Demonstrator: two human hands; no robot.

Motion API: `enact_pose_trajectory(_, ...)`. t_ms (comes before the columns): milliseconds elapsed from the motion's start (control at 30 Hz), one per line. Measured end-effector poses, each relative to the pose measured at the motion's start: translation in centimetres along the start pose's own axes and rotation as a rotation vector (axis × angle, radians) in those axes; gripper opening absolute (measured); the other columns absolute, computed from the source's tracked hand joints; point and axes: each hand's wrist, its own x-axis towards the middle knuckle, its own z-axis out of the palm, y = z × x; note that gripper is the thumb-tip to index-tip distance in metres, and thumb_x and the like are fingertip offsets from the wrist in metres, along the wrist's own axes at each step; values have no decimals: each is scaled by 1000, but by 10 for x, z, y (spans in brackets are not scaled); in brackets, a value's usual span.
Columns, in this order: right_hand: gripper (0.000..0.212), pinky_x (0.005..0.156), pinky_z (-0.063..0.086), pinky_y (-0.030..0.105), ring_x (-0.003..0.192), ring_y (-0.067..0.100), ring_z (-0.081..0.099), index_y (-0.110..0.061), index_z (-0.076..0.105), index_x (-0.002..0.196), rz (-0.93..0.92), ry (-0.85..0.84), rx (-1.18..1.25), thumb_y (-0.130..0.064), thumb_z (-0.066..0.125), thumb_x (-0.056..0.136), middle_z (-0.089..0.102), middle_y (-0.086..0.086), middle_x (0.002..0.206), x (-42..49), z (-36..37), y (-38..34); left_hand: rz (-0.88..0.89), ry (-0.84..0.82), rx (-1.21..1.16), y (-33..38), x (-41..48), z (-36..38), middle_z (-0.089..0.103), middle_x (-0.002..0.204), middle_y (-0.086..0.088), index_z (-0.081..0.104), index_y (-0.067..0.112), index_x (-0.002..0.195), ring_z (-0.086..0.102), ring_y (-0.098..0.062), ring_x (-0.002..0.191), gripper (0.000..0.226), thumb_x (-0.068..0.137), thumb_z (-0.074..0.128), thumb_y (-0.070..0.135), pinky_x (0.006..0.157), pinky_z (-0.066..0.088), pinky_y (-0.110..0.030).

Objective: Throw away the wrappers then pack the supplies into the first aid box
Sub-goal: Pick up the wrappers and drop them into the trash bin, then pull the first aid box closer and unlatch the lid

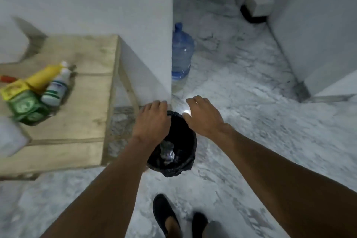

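Note:
A black-lined trash bin [185,162] stands on the floor beside the wooden table [83,121]. Crumpled wrappers [168,153] lie inside it. My left hand [152,121] hovers over the bin's far left rim, palm down, fingers loosely apart and holding nothing. My right hand [202,117] hangs above the bin's far right rim, fingers spread, empty. On the table's left sit a yellow bottle [43,77], a white bottle [57,89], a green box [24,107] and a yellow box [12,91]. The first aid box is not clearly visible.
A white wall corner [170,63] rises just behind the bin. A large blue water jug [181,54] stands on the marble floor behind it. White blocks [258,4] sit far right. My feet in dark shoes [166,216] are just before the bin.

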Motion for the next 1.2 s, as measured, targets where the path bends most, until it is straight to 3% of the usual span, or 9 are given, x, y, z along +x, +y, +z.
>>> enact_pose_trajectory(233, 42, 87, 48, 40, 115, 33, 51, -7, 52, 127, -153, 259, 32, -36, 52, 96, 53, 16, 128, -46, -136, -83, -151, 289, 68, 6, -44, -178, 58, 125, -15, 50, 8, 130, 56, -35, 113, 42, 96, 51, 32, 92, 43, -41)
enact_pose_trajectory(467, 42, 75, 35, 34, 119, 30, 45, -10, 47, 133, -335, 324, -17, -34, 47, 98, 47, 12, 132, -94, -183, -172, -260, 431, 120, -30, -144, -251, 59, 118, -17, 54, 3, 124, 57, -37, 109, 41, 95, 53, 32, 85, 44, -43)
enact_pose_trajectory(667, 44, 85, 45, 40, 118, 31, 46, -10, 47, 132, -434, 328, -18, -35, 50, 96, 48, 12, 128, -111, -178, -260, -396, 430, 150, -107, -222, -272, 59, 117, -15, 54, 5, 124, 56, -35, 106, 41, 95, 52, 34, 78, 45, -41)
enact_pose_trajectory(867, 41, 84, 44, 39, 117, 34, 47, -9, 48, 129, -453, 330, 22, -32, 50, 96, 50, 14, 125, -96, -145, -377, -453, 404, 110, -218, -273, -272, 58, 123, -14, 52, 6, 128, 56, -33, 111, 42, 97, 49, 34, 84, 50, -43)
enact_pose_trajectory(1200, 44, 92, 43, 42, 118, 35, 49, -9, 49, 129, -332, 164, 62, -38, 52, 96, 51, 16, 127, -55, -46, -529, -436, 137, 72, -401, -321, -243, 57, 121, -12, 49, 10, 130, 57, -30, 108, 42, 98, 46, 38, 79, 47, -39)
